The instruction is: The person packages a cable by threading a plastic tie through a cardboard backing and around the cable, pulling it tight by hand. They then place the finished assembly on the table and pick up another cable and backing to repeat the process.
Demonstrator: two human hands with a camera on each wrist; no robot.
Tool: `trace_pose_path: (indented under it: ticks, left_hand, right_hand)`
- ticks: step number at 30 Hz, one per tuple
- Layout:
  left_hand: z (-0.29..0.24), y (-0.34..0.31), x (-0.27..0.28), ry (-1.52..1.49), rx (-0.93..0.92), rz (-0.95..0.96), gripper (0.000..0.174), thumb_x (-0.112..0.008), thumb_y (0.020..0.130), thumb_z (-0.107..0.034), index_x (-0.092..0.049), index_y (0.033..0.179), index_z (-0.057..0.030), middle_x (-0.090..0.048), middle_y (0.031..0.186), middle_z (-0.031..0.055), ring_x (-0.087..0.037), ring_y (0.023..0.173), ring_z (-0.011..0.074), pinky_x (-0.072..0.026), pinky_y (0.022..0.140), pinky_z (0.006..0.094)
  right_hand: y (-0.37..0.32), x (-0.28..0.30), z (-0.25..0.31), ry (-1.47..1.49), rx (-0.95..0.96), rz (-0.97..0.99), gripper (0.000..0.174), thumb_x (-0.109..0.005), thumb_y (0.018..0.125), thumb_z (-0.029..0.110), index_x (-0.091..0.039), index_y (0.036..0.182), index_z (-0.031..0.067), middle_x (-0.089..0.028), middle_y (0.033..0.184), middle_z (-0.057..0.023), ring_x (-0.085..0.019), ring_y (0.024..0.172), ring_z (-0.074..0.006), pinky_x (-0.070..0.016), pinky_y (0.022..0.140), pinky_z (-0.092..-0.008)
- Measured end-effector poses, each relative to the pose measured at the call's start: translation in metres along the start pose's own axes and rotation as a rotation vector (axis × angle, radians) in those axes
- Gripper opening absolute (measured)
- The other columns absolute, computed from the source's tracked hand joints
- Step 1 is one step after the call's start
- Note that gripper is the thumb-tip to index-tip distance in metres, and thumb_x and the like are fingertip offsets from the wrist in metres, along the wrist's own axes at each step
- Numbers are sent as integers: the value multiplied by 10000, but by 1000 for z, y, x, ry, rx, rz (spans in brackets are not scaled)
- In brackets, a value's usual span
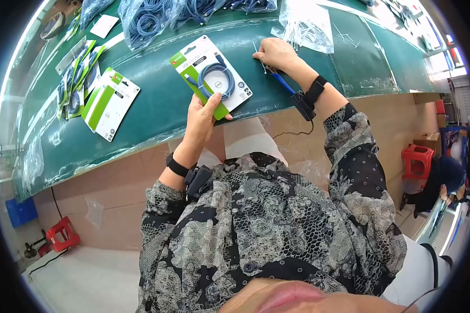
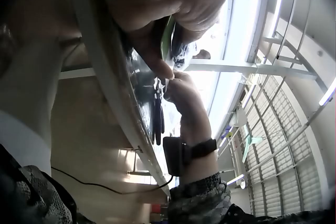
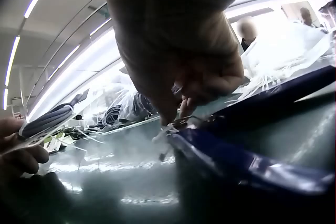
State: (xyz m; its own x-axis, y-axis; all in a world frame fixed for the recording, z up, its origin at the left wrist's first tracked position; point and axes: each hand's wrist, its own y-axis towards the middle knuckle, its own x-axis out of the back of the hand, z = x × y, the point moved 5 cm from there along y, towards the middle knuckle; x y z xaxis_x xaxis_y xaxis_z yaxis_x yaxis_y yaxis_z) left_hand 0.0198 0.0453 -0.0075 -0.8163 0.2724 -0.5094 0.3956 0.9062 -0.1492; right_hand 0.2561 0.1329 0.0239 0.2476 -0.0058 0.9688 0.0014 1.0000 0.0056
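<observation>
My left hand [image 1: 201, 112] grips the lower edge of a white-and-green card [image 1: 196, 55], thumb on its front. On that card is a coiled blue USB cable [image 1: 199, 78], also in the right wrist view. My right hand [image 1: 278, 53] is low over the green table, with thumb and forefinger pinched together at a thin white cable tie [image 1: 255, 46]. Right beside those fingertips lie cutters with blue handles [image 3: 247, 163], their metal head partly hidden under the hand. Small white bits [image 3: 165, 134] show near the fingertips.
A carded pack [image 1: 111, 104] and a pile of green-and-white packs [image 1: 78, 78] lie on the left. Bagged blue cables [image 1: 151, 21] line the back. A clear bag of white cable ties [image 1: 308, 26] stands behind my right hand, loose ties [image 1: 344, 36] beside it.
</observation>
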Motion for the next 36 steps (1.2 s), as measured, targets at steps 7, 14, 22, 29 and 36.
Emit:
trace_pose_path:
  ticks: [7, 14, 22, 29, 36]
  left_hand:
    - [-9, -7, 6, -5, -43, 5, 332, -559, 905, -118, -405, 1182, -20, -567, 1032, 87, -616, 817, 159, -566, 545, 290]
    - [-47, -18, 7, -276, -154, 28, 289, -537, 925, -162, -436, 1161, -29, -574, 1028, 78, -618, 841, 175, -546, 583, 308]
    - [-56, -30, 4, -763, 65, 166, 243, -540, 931, -235, -513, 1042, -21, -565, 1005, 79, -581, 839, 151, -489, 580, 253]
    - [-52, -37, -24, -1346, 338, 367, 252, -559, 917, -200, -489, 994, 30, -483, 867, 63, -518, 738, 134, -462, 532, 191]
    - [-53, -38, -34, -1667, 458, 446, 199, -569, 888, -100, -465, 988, 37, -447, 849, 72, -497, 711, 132, -482, 508, 190]
  right_hand:
    - [1, -12, 14, 126, 21, 151, 254, -677, 776, 264, -636, 787, 14, -636, 816, -163, -615, 810, -300, -482, 722, -384]
    - [-37, 36, 85, 615, 263, -24, 154, -633, 827, 141, -614, 894, 4, -594, 747, -49, -548, 654, -112, -455, 630, -244]
    - [-107, 11, 110, 1098, 194, -10, 56, -621, 842, 44, -631, 894, 24, -573, 767, 19, -495, 691, -48, -402, 617, -195]
    - [-115, 40, 129, 1038, 339, -213, 52, -658, 806, 37, -646, 852, 16, -570, 784, 9, -481, 700, -63, -394, 635, -199]
    - [-117, 52, 135, 939, 410, -303, 51, -685, 763, 41, -657, 805, 33, -563, 738, -10, -471, 633, -94, -398, 581, -219]
